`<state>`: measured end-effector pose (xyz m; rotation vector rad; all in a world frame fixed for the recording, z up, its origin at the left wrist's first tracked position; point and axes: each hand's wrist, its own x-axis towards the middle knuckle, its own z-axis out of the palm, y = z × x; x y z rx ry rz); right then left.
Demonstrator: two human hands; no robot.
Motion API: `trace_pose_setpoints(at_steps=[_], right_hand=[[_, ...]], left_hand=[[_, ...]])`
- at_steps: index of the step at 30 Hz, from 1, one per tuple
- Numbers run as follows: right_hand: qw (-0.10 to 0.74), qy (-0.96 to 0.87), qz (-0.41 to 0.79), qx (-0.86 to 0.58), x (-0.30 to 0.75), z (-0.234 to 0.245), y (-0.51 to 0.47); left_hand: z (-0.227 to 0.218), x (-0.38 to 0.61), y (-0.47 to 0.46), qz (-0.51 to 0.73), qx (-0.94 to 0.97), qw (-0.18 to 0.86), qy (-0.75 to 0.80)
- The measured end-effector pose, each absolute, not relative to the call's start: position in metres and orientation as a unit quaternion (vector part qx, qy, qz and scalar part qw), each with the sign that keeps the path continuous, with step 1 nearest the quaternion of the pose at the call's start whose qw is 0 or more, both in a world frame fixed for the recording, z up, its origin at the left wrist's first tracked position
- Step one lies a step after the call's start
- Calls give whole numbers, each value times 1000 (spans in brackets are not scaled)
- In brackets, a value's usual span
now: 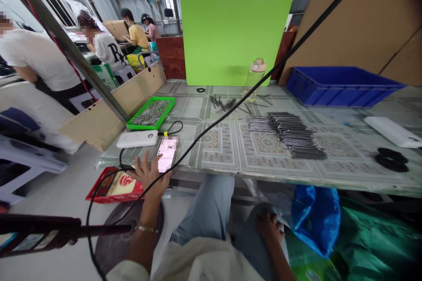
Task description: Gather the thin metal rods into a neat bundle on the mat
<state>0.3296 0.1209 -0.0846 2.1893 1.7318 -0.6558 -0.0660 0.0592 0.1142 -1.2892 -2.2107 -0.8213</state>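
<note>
My left hand (pixel 149 171) is over the table's near left edge, fingers spread, with a fingertip at the lit screen of a smartphone (pixel 167 156). The phone lies face up on the table. Just behind it is a white power bank (pixel 137 139), with a black cable beside it. My right hand (pixel 271 227) rests on my knee, holding nothing, its fingers apart and slightly bent. On the table ahead of my knees lie rows of thin dark metal rods (pixel 296 136). Loose short dark pieces (pixel 222 103) are scattered farther back.
A green tray (pixel 129 126) holds small metal parts. A bottle (pixel 253 80) and a blue bin (pixel 343 90) stand at the back. Black rings (pixel 391 160) and a white device (pixel 392 131) lie right. A black cable (pixel 211 127) crosses my view. Several people sit at left.
</note>
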Motion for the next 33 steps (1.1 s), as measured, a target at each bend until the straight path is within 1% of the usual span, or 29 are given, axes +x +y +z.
trace_pose_setpoints(at_steps=[5, 13, 18, 22, 28, 33], right_hand=[[148, 564, -228, 780, 324, -74, 121], [151, 564, -238, 776, 323, -67, 122], [147, 566, -236, 776, 323, -66, 121], [139, 566, -235, 778, 323, -66, 120], [146, 566, -236, 776, 323, -67, 120], [153, 565, -237, 775, 322, -63, 120]], left_hand=[[116, -60, 53, -283, -503, 186, -795], [118, -56, 52, -276, -516, 176, -792], [118, -57, 53, -275, -519, 199, -784], [111, -64, 53, -306, -515, 223, -770], [102, -67, 55, -323, -414, 281, -803], [103, -66, 55, -297, -413, 251, -823]])
